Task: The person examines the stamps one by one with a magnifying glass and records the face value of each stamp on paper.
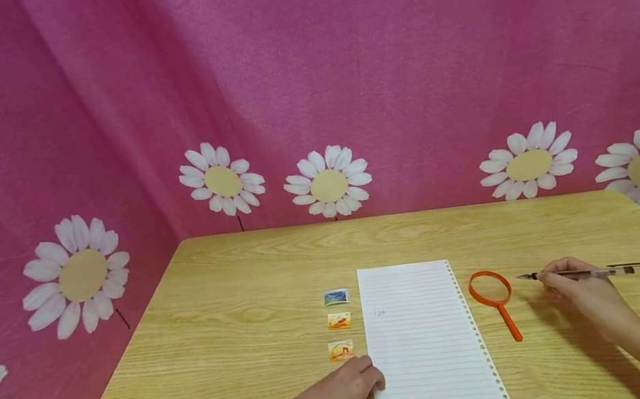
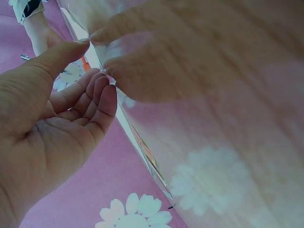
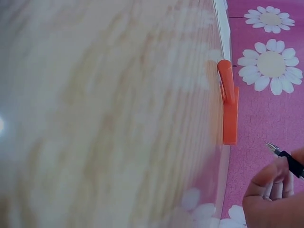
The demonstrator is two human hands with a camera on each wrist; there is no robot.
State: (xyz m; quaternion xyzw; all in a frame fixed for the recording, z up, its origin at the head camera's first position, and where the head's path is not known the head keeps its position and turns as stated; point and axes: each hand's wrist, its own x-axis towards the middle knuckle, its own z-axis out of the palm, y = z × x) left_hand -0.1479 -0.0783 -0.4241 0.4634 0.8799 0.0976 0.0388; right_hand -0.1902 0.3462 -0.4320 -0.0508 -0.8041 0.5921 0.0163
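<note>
In the head view, my left hand [image 1: 349, 395] rests at the lower left edge of a lined loose-leaf sheet [image 1: 422, 343], its fingers relaxed and touching the paper's edge. The left wrist view shows the fingertips [image 2: 110, 83] down on the surface, thumb apart from them. A small pencil-grey note like "1.20" stands near the sheet's upper left. My right hand [image 1: 579, 292] pinches a clear gel pen [image 1: 592, 272] above the table, tip pointing left; its cap sits on the back end. In the right wrist view, the pen's black grip [image 3: 292, 164] shows between the fingers.
Left of the sheet lie three stamps in a column: a blue-green one [image 1: 337, 297], a yellow-red one [image 1: 339, 321] and another yellow-red one [image 1: 340, 350] close to my left hand. An orange magnifying glass [image 1: 503, 310] lies between the sheet and my right hand. Pink flowered cloth surrounds the table [image 1: 239, 322].
</note>
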